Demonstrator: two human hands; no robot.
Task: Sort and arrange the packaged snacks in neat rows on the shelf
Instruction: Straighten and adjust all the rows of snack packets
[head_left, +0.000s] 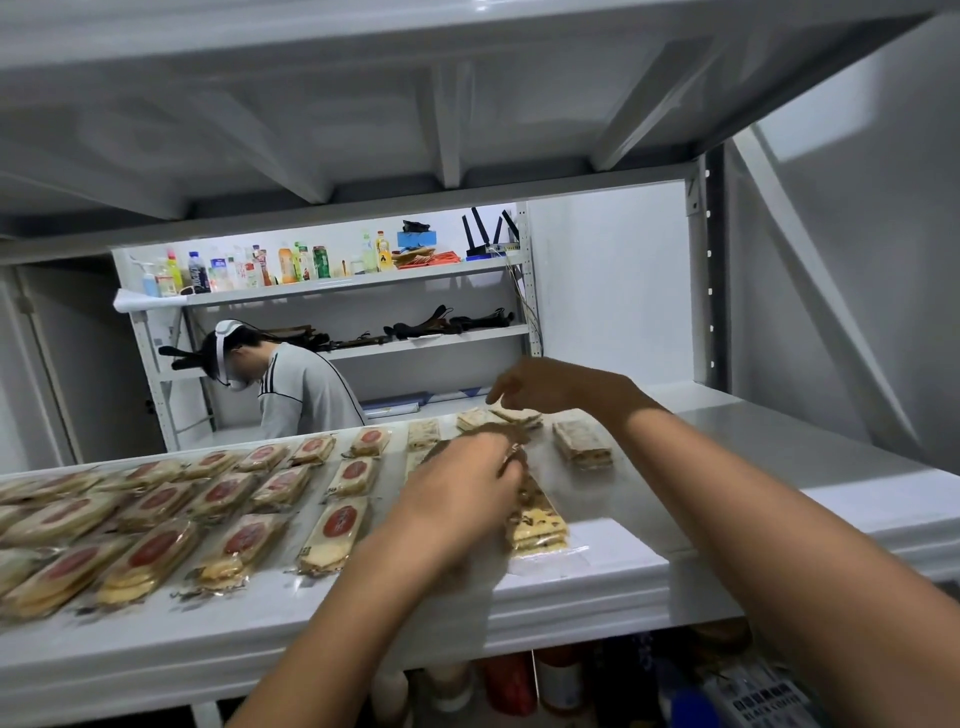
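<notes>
Clear-wrapped cracker packets with red round labels (244, 540) are laid in rows on the white metal shelf (597, 587); a speckled clear-wrapped packet (537, 525) is gripped, it seems, by the left hand (457, 483), its fingers curled. The right hand (550, 387) is held slack-fingered just above pale packets (498, 418) at the back.

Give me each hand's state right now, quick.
Left hand: fingers curled round a speckled snack packet.
Right hand: over the far packets; grip cannot be told.

The head view looks forward and down from close above the white shelf (623, 587).
</notes>
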